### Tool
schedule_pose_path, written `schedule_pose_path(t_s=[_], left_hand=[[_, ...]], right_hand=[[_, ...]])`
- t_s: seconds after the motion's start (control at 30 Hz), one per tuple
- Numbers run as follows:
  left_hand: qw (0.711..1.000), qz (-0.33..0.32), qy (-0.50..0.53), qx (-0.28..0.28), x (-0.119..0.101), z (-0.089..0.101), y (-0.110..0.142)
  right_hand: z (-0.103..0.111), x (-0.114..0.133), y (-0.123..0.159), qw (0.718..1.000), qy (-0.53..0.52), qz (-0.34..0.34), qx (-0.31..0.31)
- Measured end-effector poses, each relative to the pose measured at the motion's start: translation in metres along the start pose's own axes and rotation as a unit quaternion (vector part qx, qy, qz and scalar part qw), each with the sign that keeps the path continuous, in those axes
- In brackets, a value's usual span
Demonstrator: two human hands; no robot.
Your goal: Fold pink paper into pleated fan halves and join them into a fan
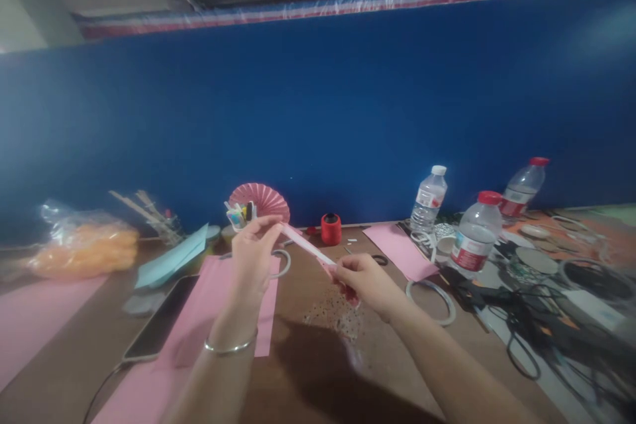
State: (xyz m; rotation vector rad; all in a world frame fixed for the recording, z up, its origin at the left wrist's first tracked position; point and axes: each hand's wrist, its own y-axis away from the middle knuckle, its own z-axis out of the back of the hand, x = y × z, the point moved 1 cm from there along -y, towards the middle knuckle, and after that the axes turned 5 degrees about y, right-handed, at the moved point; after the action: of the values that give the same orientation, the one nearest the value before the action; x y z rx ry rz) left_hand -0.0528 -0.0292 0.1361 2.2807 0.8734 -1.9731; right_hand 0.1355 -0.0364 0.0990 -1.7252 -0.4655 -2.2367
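Stretched between my two hands is a narrow pale strip (309, 244) with pinkish edges, slanting down to the right. My left hand (254, 255), with a silver bangle at the wrist, pinches its upper end. The lower end is in the closed fingers of my right hand (365, 279). Below those fingers a dark pink and red piece (349, 293) hangs partly hidden; I cannot make out what it is. Pink paper sheets (211, 305) lie under and beside my left forearm. Behind my left hand stands a pleated pink paper fan (262, 199).
A red spool-like object (330, 230) stands before the blue partition (308, 112). Bottles (476, 235), tape rings (437, 301) and tangled black cables (541, 318) crowd the right. Leftward are a black phone-like slab (161, 318), blue paper (173, 258) and a bag of orange items (84, 248).
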Motion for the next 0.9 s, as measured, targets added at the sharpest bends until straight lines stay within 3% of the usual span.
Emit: schedule_pose_path(t_s=[0.1,0.17,0.3,0.4,0.53,0.63,0.73,0.9], left_hand=[[0.989,0.132,0.023,0.061,0.037,0.016,0.004],[0.976,0.197,0.005,0.089,0.064,0.027,0.016],[0.944,0.311,-0.053,0.1,0.103,0.044,0.044],[0.919,0.371,-0.088,0.104,0.113,0.05,0.057],[0.909,0.371,-0.125,0.145,0.115,0.056,0.063],[0.912,0.328,-0.168,0.181,0.117,0.061,0.066],[0.915,0.285,-0.197,0.207,0.121,0.063,0.07],[0.911,0.265,-0.222,0.226,0.121,0.062,0.072]], right_hand=[[0.01,-0.027,-0.007,0.996,0.068,-0.053,0.027],[0.018,-0.042,-0.01,0.984,0.155,-0.054,0.067],[0.029,-0.06,-0.012,0.923,0.37,-0.069,0.079],[0.029,-0.066,-0.012,0.88,0.467,-0.058,0.057],[0.027,-0.073,-0.013,0.879,0.466,-0.075,0.062],[0.025,-0.074,-0.014,0.886,0.45,-0.09,0.07],[0.023,-0.068,-0.014,0.872,0.475,-0.099,0.064],[0.021,-0.05,-0.016,0.842,0.537,-0.027,0.028]])
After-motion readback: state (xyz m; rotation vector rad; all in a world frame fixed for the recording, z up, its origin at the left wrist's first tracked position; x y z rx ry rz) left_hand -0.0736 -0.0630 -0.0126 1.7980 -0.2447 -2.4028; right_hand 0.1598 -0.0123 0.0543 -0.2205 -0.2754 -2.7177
